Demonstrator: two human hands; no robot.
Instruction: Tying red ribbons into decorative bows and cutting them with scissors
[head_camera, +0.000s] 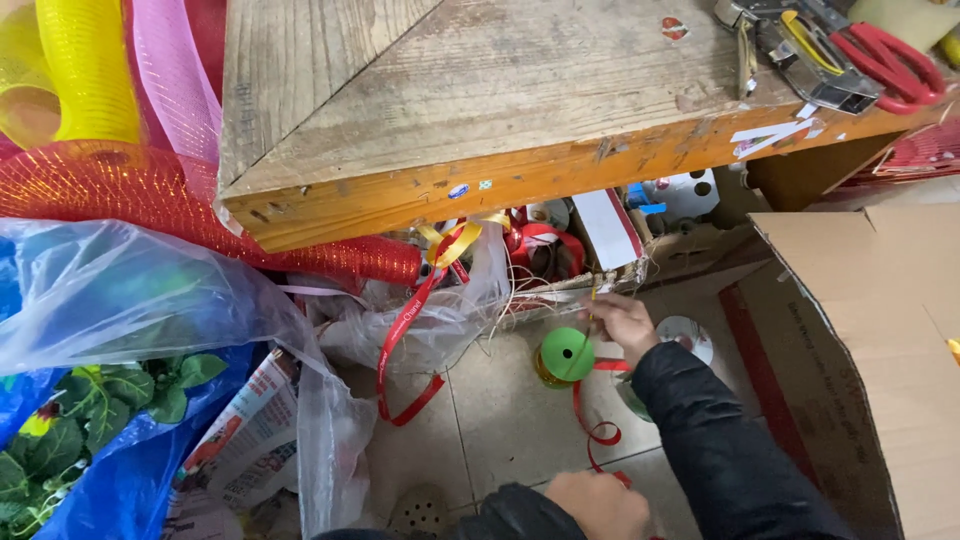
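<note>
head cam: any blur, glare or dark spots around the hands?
Head view: right hand by the green spool reads fairly sharp; left hand is soft at the frame edge; the space under the wooden table sits in shadow; mild sheen on the clear plastic bag.

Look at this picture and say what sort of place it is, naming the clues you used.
Probably a florist's or gift-wrapping workshop. Mesh wrap rolls stand at the left, ribbon hangs under the wooden bench, scissors lie on top, and the right hand reaches beside a green spool.
</note>
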